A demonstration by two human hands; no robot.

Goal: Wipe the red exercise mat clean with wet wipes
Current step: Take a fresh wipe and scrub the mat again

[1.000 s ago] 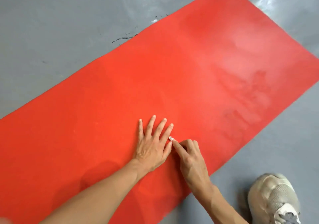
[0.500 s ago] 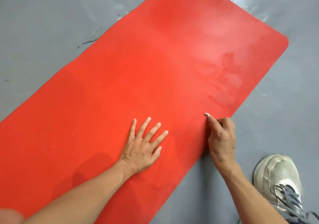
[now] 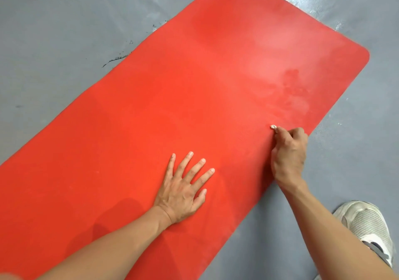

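Flanking red mat (image 3: pixel 162 107), grey floor (image 3: pixel 54 31), white sneaker (image 3: pixel 367 223) beside right hand (image 3: pixel 289 156)

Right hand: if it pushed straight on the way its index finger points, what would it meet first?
Nothing but bare red mat: the right hand, pinching a small white wad, points up-left, clear of the left hand.
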